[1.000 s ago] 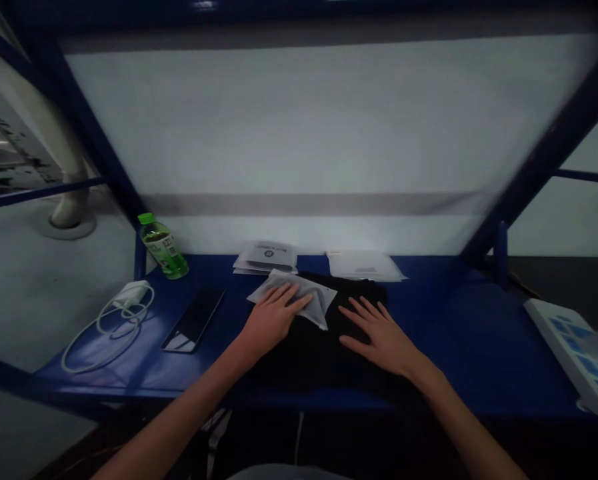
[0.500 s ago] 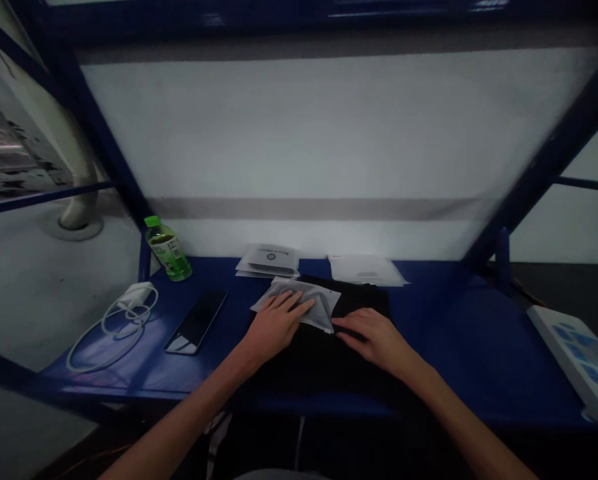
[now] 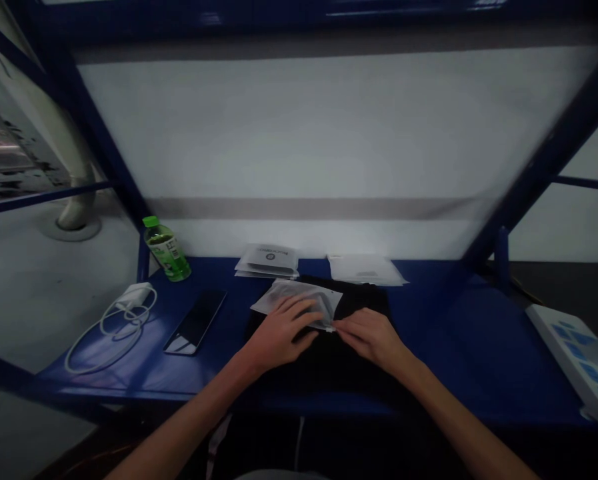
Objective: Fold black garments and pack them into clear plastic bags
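A frosted zip bag [image 3: 279, 290] lies on a black cloth [image 3: 323, 360] in the middle of the bench. My left hand [image 3: 286, 330] rests over the bag's near side with its fingers apart. At the bag's near right corner, my right hand [image 3: 369, 333] pinches the edge by a small whitish slider. Behind are a stack of frosted bags [image 3: 267, 259] with dark print, on the left, and another frosted bag pile [image 3: 363, 269] on the right.
On the left of the blue bench [image 3: 443, 333] are a green-capped drink bottle [image 3: 167, 250], a phone [image 3: 196, 323] and a white charger with its cable [image 3: 133, 293]. A white and blue box-like item [image 3: 579, 360] sits at the right end. Blue frame bars surround the bench.
My left hand has slid slightly towards me and right across the bag, its fingers now nearer the right hand. The right hand stays at the bag's corner, which has shifted slightly.
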The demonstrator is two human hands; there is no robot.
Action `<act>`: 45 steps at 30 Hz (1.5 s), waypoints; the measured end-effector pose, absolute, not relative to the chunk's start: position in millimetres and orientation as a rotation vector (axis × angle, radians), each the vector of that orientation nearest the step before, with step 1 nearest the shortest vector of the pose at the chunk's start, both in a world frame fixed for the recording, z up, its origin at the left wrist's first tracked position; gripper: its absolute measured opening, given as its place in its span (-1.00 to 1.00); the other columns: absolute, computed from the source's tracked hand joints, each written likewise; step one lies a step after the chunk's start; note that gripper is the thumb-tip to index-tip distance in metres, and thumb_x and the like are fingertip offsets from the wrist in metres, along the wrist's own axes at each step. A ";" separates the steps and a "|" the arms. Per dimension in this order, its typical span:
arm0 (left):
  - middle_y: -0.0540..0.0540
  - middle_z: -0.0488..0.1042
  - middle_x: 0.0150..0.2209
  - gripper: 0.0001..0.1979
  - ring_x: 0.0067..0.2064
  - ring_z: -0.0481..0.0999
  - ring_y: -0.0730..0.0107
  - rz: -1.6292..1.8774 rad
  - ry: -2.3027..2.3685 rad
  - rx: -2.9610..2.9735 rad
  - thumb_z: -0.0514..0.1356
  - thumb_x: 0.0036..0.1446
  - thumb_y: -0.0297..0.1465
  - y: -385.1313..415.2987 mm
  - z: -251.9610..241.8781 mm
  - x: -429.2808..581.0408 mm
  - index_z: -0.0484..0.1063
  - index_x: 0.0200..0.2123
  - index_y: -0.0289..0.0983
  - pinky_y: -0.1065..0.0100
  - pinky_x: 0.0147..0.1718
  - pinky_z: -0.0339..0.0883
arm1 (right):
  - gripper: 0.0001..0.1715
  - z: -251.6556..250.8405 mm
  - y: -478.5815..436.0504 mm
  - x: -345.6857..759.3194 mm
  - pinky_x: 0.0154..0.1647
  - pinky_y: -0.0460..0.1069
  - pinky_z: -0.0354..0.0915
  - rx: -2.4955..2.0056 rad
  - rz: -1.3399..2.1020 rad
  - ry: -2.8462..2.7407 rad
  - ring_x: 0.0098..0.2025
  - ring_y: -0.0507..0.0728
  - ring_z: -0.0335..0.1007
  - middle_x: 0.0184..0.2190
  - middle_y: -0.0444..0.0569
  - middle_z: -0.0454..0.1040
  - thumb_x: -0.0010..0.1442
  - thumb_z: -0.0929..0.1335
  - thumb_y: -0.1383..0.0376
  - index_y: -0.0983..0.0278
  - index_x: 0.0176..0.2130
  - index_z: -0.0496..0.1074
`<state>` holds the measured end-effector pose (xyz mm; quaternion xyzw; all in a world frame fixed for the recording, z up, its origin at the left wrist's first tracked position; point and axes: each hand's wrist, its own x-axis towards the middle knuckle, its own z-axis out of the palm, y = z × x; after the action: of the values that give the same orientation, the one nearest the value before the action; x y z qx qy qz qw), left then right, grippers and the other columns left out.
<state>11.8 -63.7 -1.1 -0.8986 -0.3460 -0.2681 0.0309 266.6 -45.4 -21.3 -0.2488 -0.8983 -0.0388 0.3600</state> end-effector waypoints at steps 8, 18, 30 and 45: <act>-0.08 0.51 -0.04 -0.84 0.11 0.43 0.26 -0.902 -0.870 -2.746 0.09 0.35 -0.40 -62.8 4.0 34.4 0.49 -0.17 -0.22 0.24 0.06 0.33 | -0.77 -25.0 -45.6 269.0 -0.28 -0.04 0.34 -0.671 -0.135 -2.334 -0.32 0.05 0.53 -0.29 -0.02 0.63 0.35 0.30 0.32 0.24 -0.07 0.54; -0.07 0.51 -0.04 -0.86 0.03 0.47 0.26 -0.819 -0.982 -2.652 0.10 0.32 -0.46 -51.7 2.8 -7.4 0.46 -0.18 -0.20 0.23 -0.02 0.34 | -0.73 -18.9 -48.6 282.1 -0.32 -0.08 0.38 -0.795 -0.058 -2.266 -0.33 0.05 0.53 -0.30 -0.02 0.61 0.36 0.27 0.35 0.24 -0.05 0.53; -0.10 0.49 -0.03 -0.90 0.02 0.46 0.23 -0.847 -1.146 -2.463 0.13 0.33 -0.40 -39.4 2.5 -72.4 0.45 -0.17 -0.20 0.14 -0.02 0.40 | -0.77 -21.2 -43.2 295.0 -0.39 -0.08 0.32 -0.932 -0.144 -2.136 -0.41 0.03 0.49 -0.39 -0.09 0.58 0.36 0.29 0.31 0.24 -0.10 0.54; -0.15 0.53 -0.05 -0.74 -0.02 0.49 0.25 -0.989 -1.130 -2.575 0.09 0.33 -0.45 -75.8 4.5 -2.4 0.46 0.04 -0.27 0.19 0.03 0.40 | -0.79 -23.6 -45.9 290.1 -0.45 -0.09 0.28 -0.918 -0.232 -2.083 -0.51 0.01 0.44 -0.51 -0.12 0.52 0.34 0.30 0.30 0.26 -0.18 0.55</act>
<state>-2.4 -75.8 4.5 -0.8611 -0.3779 -0.3305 0.0802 290.1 -45.9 -23.6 -0.3651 -0.8286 -0.0923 0.4142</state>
